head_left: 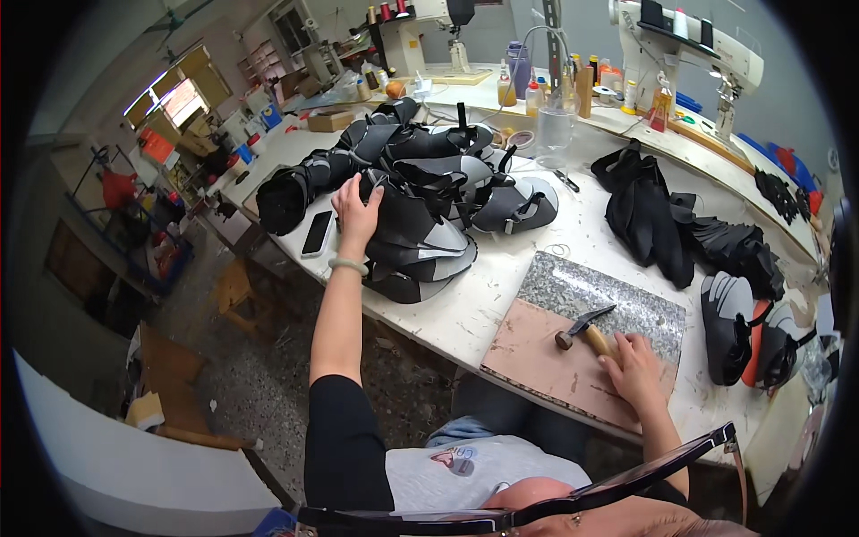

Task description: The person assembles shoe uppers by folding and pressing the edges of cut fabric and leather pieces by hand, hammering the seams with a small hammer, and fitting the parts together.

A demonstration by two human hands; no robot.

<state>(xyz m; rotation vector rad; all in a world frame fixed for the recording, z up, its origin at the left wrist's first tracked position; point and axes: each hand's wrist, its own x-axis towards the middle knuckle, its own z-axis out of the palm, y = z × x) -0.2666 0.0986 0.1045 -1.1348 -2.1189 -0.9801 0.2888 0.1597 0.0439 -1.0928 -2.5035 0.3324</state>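
My left hand is stretched out over a pile of black and grey shoe uppers. Its fingers and thumb curl at the top edge of one black shoe upper, partly hiding how it is gripped. On the right, my right hand is closed around the end of the wooden handle of a hammer. The dark hammer head rests over a brown pad, which lies on a speckled stone slab.
A phone lies beside the pile. Black fabric pieces and grey-black shoe uppers occupy the right side of the white table. Sewing machines, bottles and a clear container stand behind.
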